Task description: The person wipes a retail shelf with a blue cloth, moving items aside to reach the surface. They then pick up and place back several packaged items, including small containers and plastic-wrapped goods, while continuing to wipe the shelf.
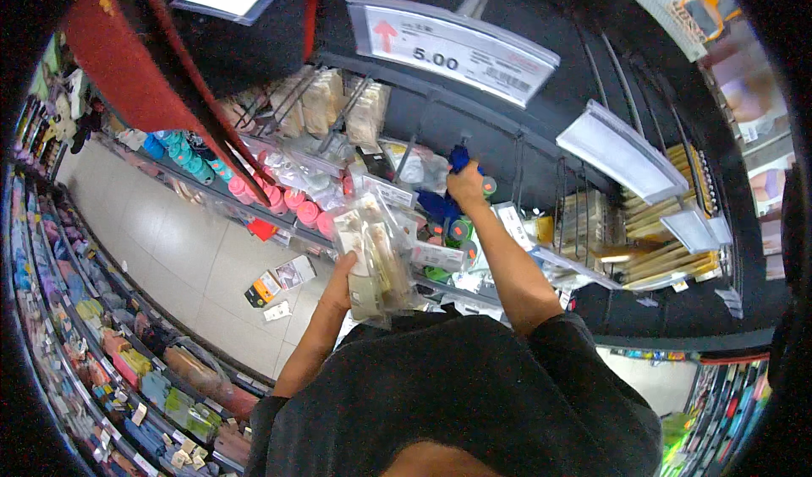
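Several flat clear plastic packages (375, 255) are bunched in my left hand (344, 279), held in front of the shelf edge; what is inside them is too blurred to name. My right hand (467, 186) reaches onto the shelf and grips a dark blue cloth (459, 158), whose end sticks out above the fist. More dark blue fabric (436, 207) lies just below that hand. Round green-topped containers (460, 229) stand beside my right forearm. Pink-capped bottles (307, 212) line the shelf to the left of the packages.
Price tag holders (453, 49) jut out overhead on metal hooks, with another (622, 150) at right. Hanging packs (366, 112) fill hooks behind the bottles. Opened cartons (279, 280) lie on the tiled floor (184, 248). A rack of folded textiles (127, 350) runs along the left.
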Tool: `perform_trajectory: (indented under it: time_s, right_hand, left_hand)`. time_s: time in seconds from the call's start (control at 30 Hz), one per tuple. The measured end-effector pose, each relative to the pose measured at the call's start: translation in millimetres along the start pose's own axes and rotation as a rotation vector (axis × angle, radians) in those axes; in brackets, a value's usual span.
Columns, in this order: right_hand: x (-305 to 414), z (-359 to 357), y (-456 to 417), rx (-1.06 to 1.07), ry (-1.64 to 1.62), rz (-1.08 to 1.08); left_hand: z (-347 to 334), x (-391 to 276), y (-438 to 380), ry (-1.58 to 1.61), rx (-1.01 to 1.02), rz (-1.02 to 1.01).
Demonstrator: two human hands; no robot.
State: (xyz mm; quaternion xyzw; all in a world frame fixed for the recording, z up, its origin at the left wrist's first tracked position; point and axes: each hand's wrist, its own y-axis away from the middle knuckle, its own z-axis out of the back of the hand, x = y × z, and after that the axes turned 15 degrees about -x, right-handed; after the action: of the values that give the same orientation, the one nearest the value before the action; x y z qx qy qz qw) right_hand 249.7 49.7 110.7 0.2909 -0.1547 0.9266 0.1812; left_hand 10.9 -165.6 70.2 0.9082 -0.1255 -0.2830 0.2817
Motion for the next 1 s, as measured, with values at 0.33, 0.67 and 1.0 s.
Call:
perform_trajectory:
  time_s: [0.33,0.67,1.0]
  right_hand:
    - [62,69,-33,-0.082,0.025,0.025]
    - [85,48,-31,-0.006,-0.023,-0.049]
    - [30,64,-58,-0.04,0.037,-0.139]
  left_hand:
    - [11,6,-12,-0.003,0.038,0.011]
    - [7,0,-10,-0.061,0.007,-0.043]
    - [8,2,-9,-0.03,-0.054,0.015]
